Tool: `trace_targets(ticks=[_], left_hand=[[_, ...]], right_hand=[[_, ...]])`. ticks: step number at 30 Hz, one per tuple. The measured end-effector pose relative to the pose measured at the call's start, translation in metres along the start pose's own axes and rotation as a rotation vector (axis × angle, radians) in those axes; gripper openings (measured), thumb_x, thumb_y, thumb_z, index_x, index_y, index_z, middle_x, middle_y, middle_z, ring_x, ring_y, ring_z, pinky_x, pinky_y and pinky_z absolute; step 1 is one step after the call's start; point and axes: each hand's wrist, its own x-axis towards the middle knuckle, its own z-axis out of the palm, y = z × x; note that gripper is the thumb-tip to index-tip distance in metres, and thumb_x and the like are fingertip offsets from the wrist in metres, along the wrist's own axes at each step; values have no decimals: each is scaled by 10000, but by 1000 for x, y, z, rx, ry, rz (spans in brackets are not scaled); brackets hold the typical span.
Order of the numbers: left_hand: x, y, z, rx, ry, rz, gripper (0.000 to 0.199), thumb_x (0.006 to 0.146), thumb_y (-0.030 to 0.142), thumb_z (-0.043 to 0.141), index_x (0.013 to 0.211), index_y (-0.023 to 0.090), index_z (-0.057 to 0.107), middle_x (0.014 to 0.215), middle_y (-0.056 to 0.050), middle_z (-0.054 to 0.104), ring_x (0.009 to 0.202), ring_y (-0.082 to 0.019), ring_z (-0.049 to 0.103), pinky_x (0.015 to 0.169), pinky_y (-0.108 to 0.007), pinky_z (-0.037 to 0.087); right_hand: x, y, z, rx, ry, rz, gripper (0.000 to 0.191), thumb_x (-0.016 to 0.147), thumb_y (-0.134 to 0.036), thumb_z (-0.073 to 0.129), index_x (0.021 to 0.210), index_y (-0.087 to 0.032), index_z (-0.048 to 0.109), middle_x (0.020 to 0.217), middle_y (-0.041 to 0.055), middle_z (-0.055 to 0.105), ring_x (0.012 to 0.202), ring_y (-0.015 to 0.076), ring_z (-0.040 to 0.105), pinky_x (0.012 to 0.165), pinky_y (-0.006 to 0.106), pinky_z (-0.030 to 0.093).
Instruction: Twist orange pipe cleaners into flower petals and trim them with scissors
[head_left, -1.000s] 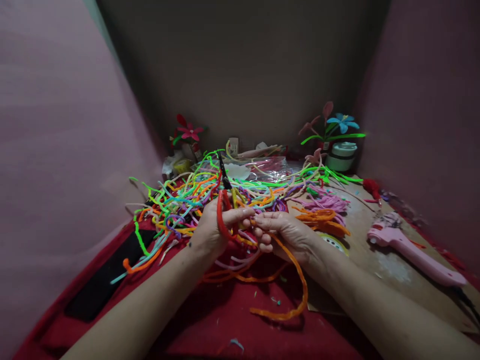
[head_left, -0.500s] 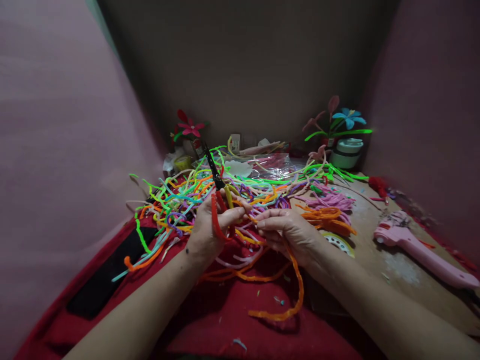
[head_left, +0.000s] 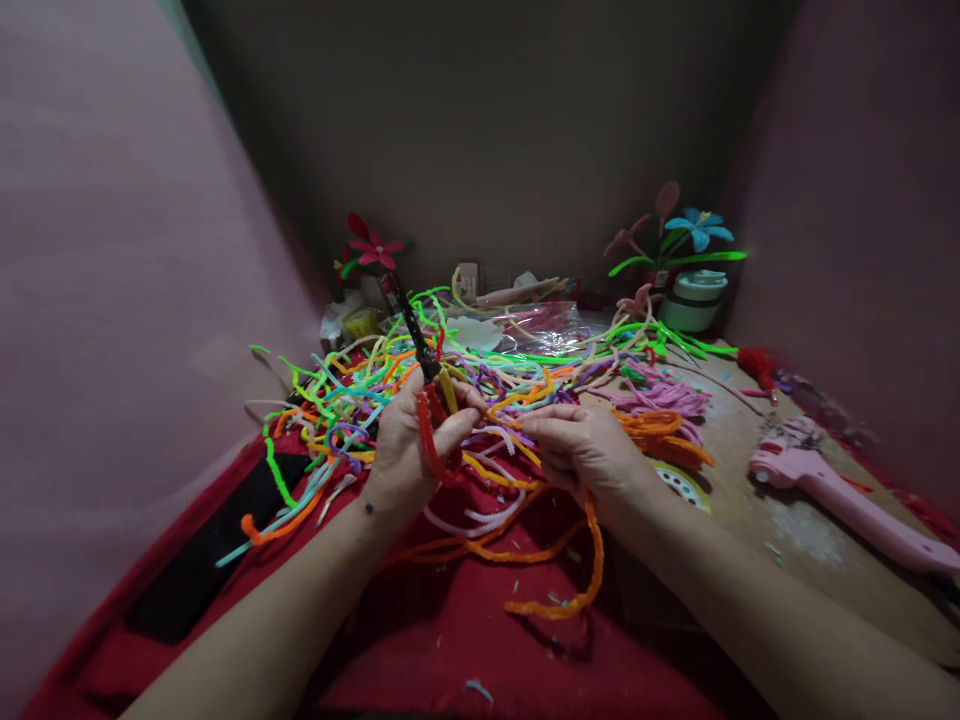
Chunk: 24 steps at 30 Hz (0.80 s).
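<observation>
Above the red-covered bench [head_left: 630, 680], my left hand [head_left: 399, 440], cradling scissors [head_left: 426, 440], and right hand [head_left: 581, 445] have drawn apart, both apparently pinching the orange stem [head_left: 598, 550]; the span bared between them seems easier to work.

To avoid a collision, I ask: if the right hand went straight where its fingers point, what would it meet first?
Probably the left hand, close ahead across a small gap; one view leaves the exact depth uncertain.
</observation>
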Motion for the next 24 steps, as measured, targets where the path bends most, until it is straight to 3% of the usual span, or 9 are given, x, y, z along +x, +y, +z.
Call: trace_targets(ticks=[8,13,24], left_hand=[[-4,4,0,103,18,29,122,732,218,626,834,177,573,827,-21,619,776,-154,575,732,-249,439],[-5,1,0,90,4,25,118,742,239,627,826,165,590,814,-28,624,759,-150,582,718,-243,448],[-7,-2,13,-131,-24,-225,176,619,207,714,728,149,589,686,-2,615,632,-140,582,616,-249,470]], right_hand=[[-2,-3,4,-13,-25,33,219,583,-233,750,739,-132,634,409,-85,434,309,-4,215,310,156,119],[-5,-6,7,19,-5,-40,196,583,-213,753,713,-122,639,372,-102,365,311,-6,225,325,156,147],[-1,-2,1,12,0,-198,129,642,-230,711,692,-131,645,498,-41,536,412,40,426,403,169,331]])
